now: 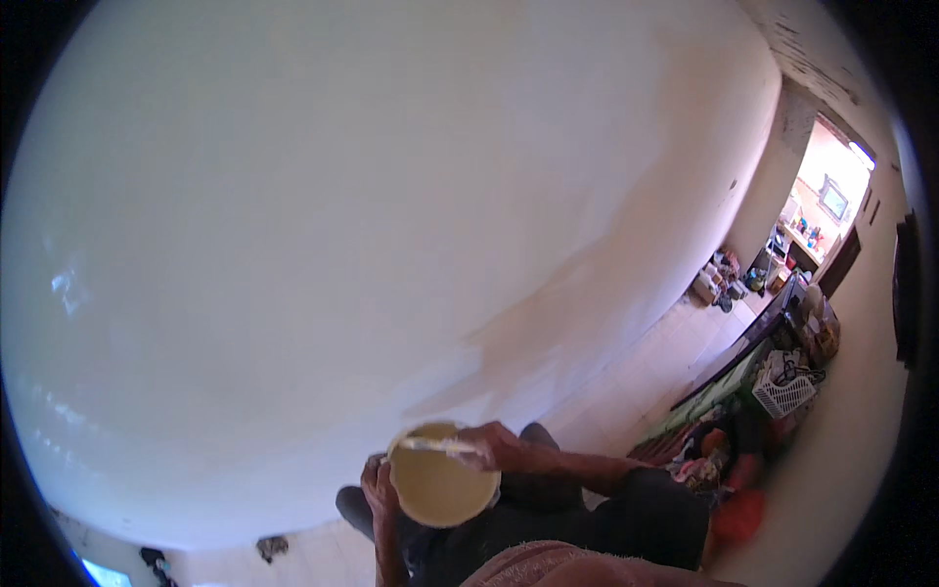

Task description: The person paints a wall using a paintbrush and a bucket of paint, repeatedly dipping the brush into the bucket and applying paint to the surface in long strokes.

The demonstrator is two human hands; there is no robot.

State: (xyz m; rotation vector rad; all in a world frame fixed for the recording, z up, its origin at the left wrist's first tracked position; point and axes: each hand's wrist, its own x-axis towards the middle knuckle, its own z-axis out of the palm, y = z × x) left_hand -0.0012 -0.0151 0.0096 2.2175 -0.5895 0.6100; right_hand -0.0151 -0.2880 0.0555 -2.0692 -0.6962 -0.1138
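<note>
A round, pale yellow bucket point(442, 489) sits in front of my body at the lower middle of the view, its open top facing up. My left hand point(378, 483) grips its left side near the rim. Above the far part of the opening, my right hand point(494, 446) is closed around a slim, pale tool point(430, 445). The tool lies nearly level, with its end pointing left toward the rim. Whether it is a brush or a scraper is too small to tell. The bucket's inside looks cream-coloured; I cannot make out how full it is.
A large, pale wall point(323, 245) rises close ahead, with a shadow on its right part. Light floor tiles point(626, 377) run along its foot. To the right stand a green piece of furniture point(690, 411), a white plastic basket point(782, 396) and clutter point(719, 279) near a bright doorway point(831, 186).
</note>
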